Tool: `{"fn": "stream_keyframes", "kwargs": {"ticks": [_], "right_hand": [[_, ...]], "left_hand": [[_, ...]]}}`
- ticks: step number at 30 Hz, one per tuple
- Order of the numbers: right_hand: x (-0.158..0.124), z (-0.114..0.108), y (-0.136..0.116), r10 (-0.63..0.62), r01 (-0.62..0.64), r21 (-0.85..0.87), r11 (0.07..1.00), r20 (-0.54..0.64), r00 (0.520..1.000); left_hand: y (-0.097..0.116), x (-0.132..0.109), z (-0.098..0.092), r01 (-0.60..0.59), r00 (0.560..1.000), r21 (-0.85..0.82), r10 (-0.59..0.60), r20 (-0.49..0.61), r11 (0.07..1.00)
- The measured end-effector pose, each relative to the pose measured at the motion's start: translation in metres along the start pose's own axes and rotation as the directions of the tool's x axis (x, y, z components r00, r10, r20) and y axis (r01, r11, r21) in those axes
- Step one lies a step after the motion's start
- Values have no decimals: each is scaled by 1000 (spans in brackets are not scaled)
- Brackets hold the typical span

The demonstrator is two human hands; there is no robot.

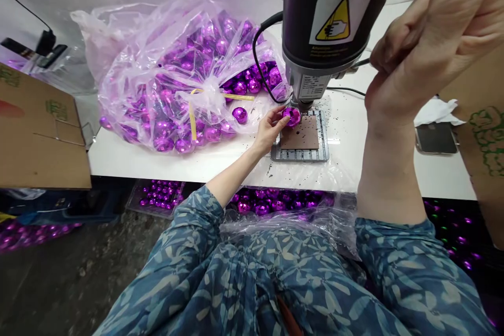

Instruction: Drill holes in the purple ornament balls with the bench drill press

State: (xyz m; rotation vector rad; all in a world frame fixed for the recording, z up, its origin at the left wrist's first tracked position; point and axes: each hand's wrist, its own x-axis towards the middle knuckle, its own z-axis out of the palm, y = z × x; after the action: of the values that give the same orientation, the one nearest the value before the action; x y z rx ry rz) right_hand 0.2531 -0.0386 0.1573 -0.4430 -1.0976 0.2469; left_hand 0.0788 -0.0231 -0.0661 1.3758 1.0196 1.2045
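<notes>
Under the press head [326, 16], at the brown pad's [301, 134] far edge, a purple ball [292, 115] is pinched by the left hand [270, 128]; the right hand [429, 42] is curled tight around a thin lever [363, 62].

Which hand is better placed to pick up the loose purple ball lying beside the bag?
Probably left. The left hand lies by the loose ball, holding a second ball under the machine; the right hand is raised high on the far side.
</notes>
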Motion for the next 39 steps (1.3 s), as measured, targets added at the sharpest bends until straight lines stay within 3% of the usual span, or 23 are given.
{"fn": "stream_keyframes", "kwargs": {"ticks": [13,19,25,31,39], "right_hand": [[-2,-4,11,-34,33,-69,997,-12,999],[-6,-3,5,-21,19,-58,998,-23,1000],[-22,-8,-3,7,-11,-58,998,-59,998],[-37,-22,8,-129,130,25,991,-33,991],[-52,-40,46,-291,295,41,955,-88,953]], "left_hand": [[-7,-16,16,-132,991,267,119,66,954],[-5,-23,21,-123,982,171,94,167,978],[-1,-23,22,-110,986,175,85,147,978],[-5,-23,21,-136,981,173,108,162,975],[-7,-22,21,-132,980,142,107,168,981]]}}
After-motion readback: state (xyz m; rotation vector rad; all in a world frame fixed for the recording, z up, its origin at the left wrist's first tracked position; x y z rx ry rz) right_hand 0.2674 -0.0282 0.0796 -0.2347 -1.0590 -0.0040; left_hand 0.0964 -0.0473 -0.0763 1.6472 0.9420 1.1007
